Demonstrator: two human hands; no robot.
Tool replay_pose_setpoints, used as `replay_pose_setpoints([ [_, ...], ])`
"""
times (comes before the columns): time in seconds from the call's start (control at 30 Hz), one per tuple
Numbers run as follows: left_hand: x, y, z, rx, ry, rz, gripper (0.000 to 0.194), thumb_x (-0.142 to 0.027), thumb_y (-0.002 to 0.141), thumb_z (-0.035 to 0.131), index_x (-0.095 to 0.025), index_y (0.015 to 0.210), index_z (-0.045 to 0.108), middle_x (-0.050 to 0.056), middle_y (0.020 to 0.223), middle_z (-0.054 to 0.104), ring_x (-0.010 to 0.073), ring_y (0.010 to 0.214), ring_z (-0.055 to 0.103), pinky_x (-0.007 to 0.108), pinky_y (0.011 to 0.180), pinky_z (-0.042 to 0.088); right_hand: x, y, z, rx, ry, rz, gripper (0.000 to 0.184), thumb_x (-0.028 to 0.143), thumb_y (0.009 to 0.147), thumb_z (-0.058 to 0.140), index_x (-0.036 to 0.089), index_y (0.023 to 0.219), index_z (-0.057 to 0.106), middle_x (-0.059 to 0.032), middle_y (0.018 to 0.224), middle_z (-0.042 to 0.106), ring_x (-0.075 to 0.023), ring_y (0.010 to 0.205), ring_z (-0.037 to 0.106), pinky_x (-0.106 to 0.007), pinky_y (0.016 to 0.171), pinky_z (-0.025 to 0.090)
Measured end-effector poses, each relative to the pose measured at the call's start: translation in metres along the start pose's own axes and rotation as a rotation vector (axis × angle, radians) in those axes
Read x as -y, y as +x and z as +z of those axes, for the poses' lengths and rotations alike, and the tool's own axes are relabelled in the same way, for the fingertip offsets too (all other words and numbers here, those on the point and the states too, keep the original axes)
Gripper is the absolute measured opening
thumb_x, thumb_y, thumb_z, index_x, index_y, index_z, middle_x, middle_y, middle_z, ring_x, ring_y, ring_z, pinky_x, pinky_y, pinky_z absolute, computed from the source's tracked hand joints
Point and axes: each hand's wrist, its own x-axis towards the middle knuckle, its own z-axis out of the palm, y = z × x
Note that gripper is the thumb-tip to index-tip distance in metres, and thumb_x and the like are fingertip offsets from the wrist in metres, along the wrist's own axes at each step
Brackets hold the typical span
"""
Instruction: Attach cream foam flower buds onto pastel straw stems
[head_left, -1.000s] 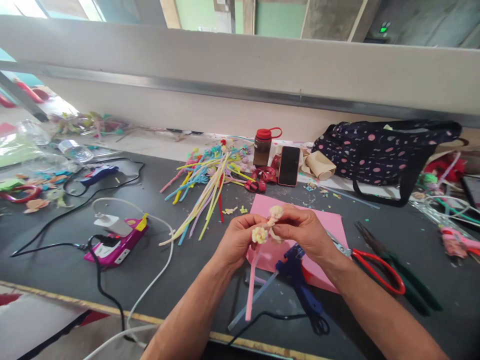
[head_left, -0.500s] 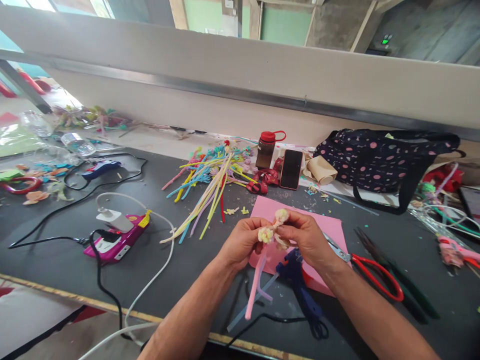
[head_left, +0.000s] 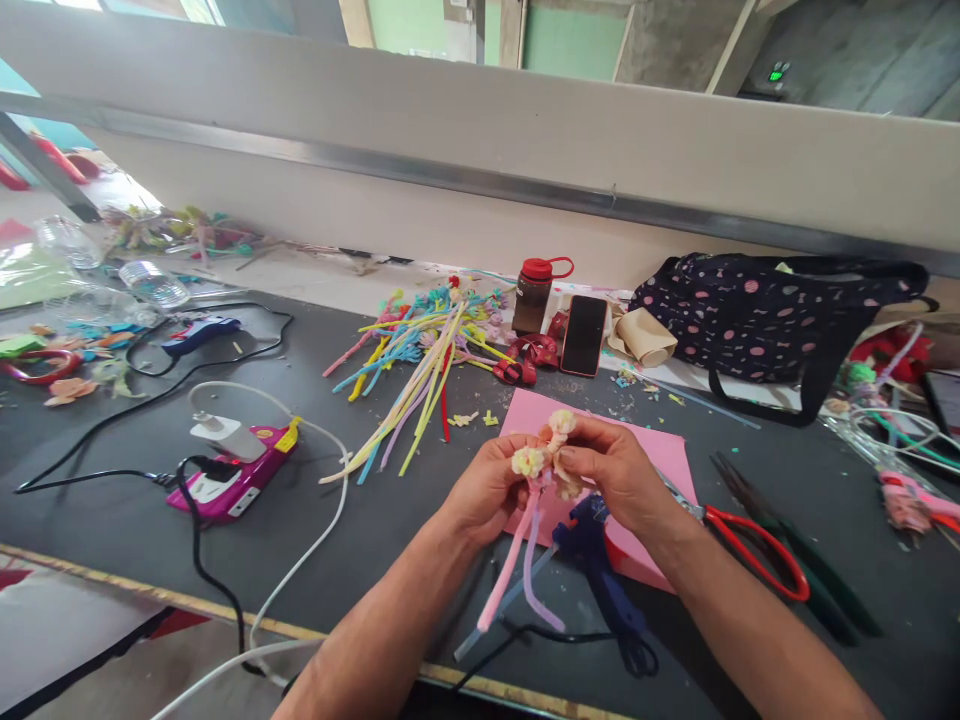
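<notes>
Between my two hands is a small bunch of fuzzy pipe-cleaner flowers (head_left: 528, 462), cream and pale yellow, with pink and lilac stems hanging down. My left hand (head_left: 491, 485) is closed on its left side, near the lower blossom and the stem tops. With thumb and fingers, my right hand (head_left: 607, 465) pinches the cream part below the upper blossom. Under the hands lies a pink foam sheet (head_left: 664, 450). A dark blue glue gun (head_left: 600, 580) with a clear glue stick (head_left: 480, 635) rests just below them.
Red-handled scissors (head_left: 757, 550) and dark pliers-like tools (head_left: 817, 580) lie to the right. Pipe-cleaner flowers (head_left: 420, 370), a bottle (head_left: 531, 300), a phone (head_left: 583, 335) and a patterned bag (head_left: 757, 320) stand behind. A magenta power strip (head_left: 240, 480) with cables is at left.
The flower bunch has turned slightly in my hands. Its lilac stem now swings further down and right, apart from the pink one. Both hands keep their hold.
</notes>
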Motion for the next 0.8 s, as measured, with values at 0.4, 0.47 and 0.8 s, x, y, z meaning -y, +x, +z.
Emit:
replay_pose_setpoints([
  [0.4, 0.0, -0.001, 0.002, 0.017, -0.005, -0.006, 0.017, -0.022, 0.061, 0.071, -0.01, 0.066, 0.061, -0.001, 0.052, 0.055, 0.0022, 0.037, 0.041, 0.015, 0.037, 0.023, -0.009, 0.005, -0.005, -0.024, 0.173, 0.079, 0.015, 0.027, 0.06, 0.074, 0.017, 0.071, 0.071, 0.0016, 0.058, 0.059, -0.0085, 0.05, 0.046, -0.022, 0.05, 0.034],
  [0.47, 0.0, -0.001, 0.002, 0.009, 0.004, -0.007, 0.017, -0.022, 0.062, 0.072, -0.01, 0.065, 0.061, -0.001, 0.05, 0.054, 0.0018, 0.037, 0.039, 0.014, 0.037, 0.024, -0.01, 0.005, -0.005, -0.035, 0.195, 0.073, 0.014, 0.024, 0.059, 0.073, 0.018, 0.072, 0.071, 0.0012, 0.06, 0.06, -0.0088, 0.052, 0.048, -0.022, 0.052, 0.035],
  [0.8, 0.002, -0.002, 0.005, -0.008, -0.01, -0.009, 0.016, -0.02, 0.058, 0.073, -0.012, 0.065, 0.062, -0.003, 0.047, 0.052, 0.0026, 0.036, 0.039, 0.015, 0.038, 0.027, -0.016, 0.005, -0.003, -0.117, 0.199, 0.009, 0.009, 0.018, 0.061, 0.069, 0.017, 0.069, 0.069, 0.0031, 0.059, 0.057, -0.0086, 0.048, 0.047, -0.021, 0.046, 0.035],
])
